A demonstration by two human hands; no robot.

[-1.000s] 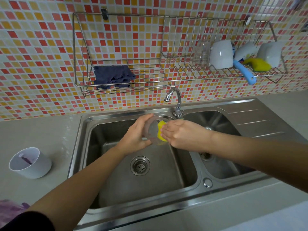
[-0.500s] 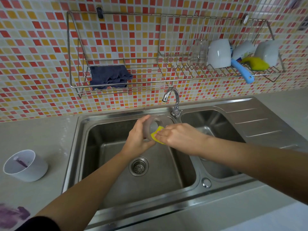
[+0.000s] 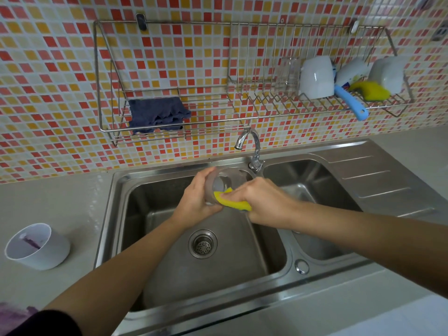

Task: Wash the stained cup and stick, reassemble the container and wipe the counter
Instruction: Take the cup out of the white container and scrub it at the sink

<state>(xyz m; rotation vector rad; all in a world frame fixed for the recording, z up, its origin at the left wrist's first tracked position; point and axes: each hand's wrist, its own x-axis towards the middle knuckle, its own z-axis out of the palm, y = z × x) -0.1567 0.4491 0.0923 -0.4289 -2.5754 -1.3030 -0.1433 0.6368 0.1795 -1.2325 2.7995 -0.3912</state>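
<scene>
Over the left sink basin (image 3: 155, 238), my left hand (image 3: 197, 202) grips a clear cup (image 3: 225, 181) tilted with its mouth towards me. My right hand (image 3: 263, 198) presses a yellow sponge (image 3: 231, 202) against the cup's lower rim. A white container (image 3: 40, 247) with a purple-stained stick inside stands on the counter at the left. A purple stain (image 3: 12, 311) marks the counter at the bottom left corner.
The faucet (image 3: 252, 151) rises behind the cup, with no water visible. A dark blue cloth (image 3: 157, 115) lies in the wire wall rack (image 3: 101, 93). White cups (image 3: 315, 77), a blue-handled brush (image 3: 350, 103) and another yellow sponge (image 3: 371, 90) sit in the rack's right part. The right basin (image 3: 312, 180) adjoins.
The sponge has slid from inside the cup's mouth down to its lower rim as my right hand moved. The camera view shifted slightly.
</scene>
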